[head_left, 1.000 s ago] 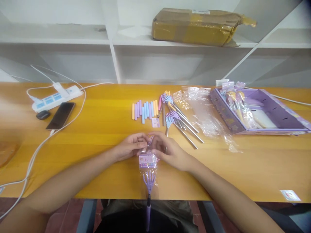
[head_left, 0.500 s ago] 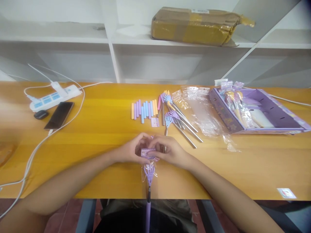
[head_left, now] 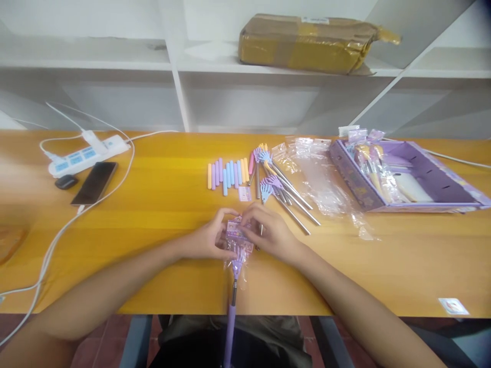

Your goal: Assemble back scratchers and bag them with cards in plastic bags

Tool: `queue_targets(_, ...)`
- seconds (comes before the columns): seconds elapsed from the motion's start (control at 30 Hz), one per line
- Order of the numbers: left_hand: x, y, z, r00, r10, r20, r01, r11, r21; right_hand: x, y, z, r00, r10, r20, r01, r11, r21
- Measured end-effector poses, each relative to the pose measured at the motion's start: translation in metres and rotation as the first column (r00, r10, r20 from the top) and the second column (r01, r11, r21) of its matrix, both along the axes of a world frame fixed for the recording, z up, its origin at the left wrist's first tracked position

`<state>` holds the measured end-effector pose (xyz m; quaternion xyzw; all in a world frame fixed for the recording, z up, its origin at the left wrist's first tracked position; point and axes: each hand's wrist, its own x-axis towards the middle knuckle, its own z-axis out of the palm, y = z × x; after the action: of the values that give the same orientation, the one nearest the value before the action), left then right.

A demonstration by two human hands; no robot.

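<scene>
Pinching card, right fingers; left fingers curl beside it, grip unclear. Claw below them, tubes beyond.

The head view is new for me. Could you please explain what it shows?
There is no machine: these are a person's bare left hand and right hand. The camera sits on that person's head, looking forward and down. The hands hold a clear packet with a printed card, at the hand-shaped head of a rod whose purple handle extends past the near table edge. On it, left to right, lie a power strip and phone, coloured sticks, metal rods, clear bags and an open purple box.
</scene>
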<state>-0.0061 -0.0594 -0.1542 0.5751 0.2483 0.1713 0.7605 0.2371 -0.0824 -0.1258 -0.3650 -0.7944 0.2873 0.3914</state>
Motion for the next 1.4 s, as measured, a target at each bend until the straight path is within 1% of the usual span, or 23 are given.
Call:
queue_targets(0.1, 0.000, 0.002, -0.004, 0.997, 0.028, 0.078, -0.024, 0.998, -0.052, 0.001, 0.001, -0.003, 0.999, 0.039, 0.034, -0.040, 0.998, 0.040)
queue_targets(0.23, 0.001, 0.001, -0.005, 0.993, 0.026, 0.118, -0.018, 0.998, -0.068, 0.003, -0.002, -0.004, 0.994, 0.073, 0.080, -0.077, 0.996, 0.053)
queue_targets(0.5, 0.002, -0.001, -0.005, 0.990, -0.001, 0.142, 0.002, 1.000, -0.007, 0.004, -0.006, 0.005, 0.987, 0.089, 0.131, -0.098, 0.993, 0.063)
queue_targets(0.6, 0.002, -0.001, -0.005, 0.989, -0.005, 0.145, 0.004, 1.000, 0.006, 0.004, -0.005, 0.006, 0.985, 0.086, 0.151, -0.095, 0.994, 0.051)
queue_targets(0.7, 0.003, -0.001, -0.002, 0.986, -0.007, 0.165, 0.006, 1.000, 0.006, 0.003, -0.004, 0.006, 0.983, 0.098, 0.153, -0.103, 0.994, 0.030)
queue_targets(0.8, 0.003, 0.001, 0.004, 0.991, 0.014, 0.136, -0.016, 1.000, 0.011, 0.001, -0.004, 0.006, 0.990, 0.083, 0.116, -0.090, 0.994, 0.061)
queue_targets(0.87, 0.002, 0.002, 0.006, 0.994, 0.057, 0.089, -0.059, 0.998, 0.010, -0.001, -0.004, 0.006, 0.992, 0.073, 0.099, -0.080, 0.994, 0.074)
queue_targets(0.97, 0.002, 0.003, 0.005, 0.989, 0.141, 0.037, -0.141, 0.990, -0.003, -0.004, -0.006, 0.004, 0.993, 0.079, 0.088, -0.086, 0.993, 0.075)
queue_targets(1.03, 0.002, 0.004, 0.002, 0.987, 0.159, 0.020, -0.159, 0.987, 0.016, -0.005, -0.006, 0.001, 0.994, 0.072, 0.081, -0.077, 0.995, 0.065)
queue_targets(1.13, 0.002, 0.004, -0.001, 0.988, 0.152, 0.005, -0.152, 0.986, 0.069, -0.007, -0.007, -0.004, 0.998, 0.036, 0.058, -0.036, 0.999, 0.002)
queue_targets(1.2, 0.002, 0.004, -0.001, 0.989, 0.146, -0.001, -0.146, 0.987, 0.068, -0.008, -0.008, -0.007, 0.999, 0.007, 0.033, -0.005, 0.998, -0.064)
queue_targets(1.27, 0.001, 0.003, -0.001, 0.991, 0.135, -0.005, -0.135, 0.989, 0.056, -0.009, -0.009, -0.009, 1.000, -0.016, -0.006, 0.015, 0.987, -0.158)
queue_targets(1.33, 0.001, 0.003, -0.001, 0.992, 0.129, -0.006, -0.128, 0.990, 0.060, -0.010, -0.010, -0.009, 0.997, -0.030, -0.065, 0.010, 0.958, -0.286)
queue_targets(1.4, 0.000, 0.002, 0.000, 0.992, 0.125, -0.008, -0.124, 0.990, 0.068, -0.010, -0.011, -0.008, 0.995, -0.003, -0.104, -0.042, 0.903, -0.427)
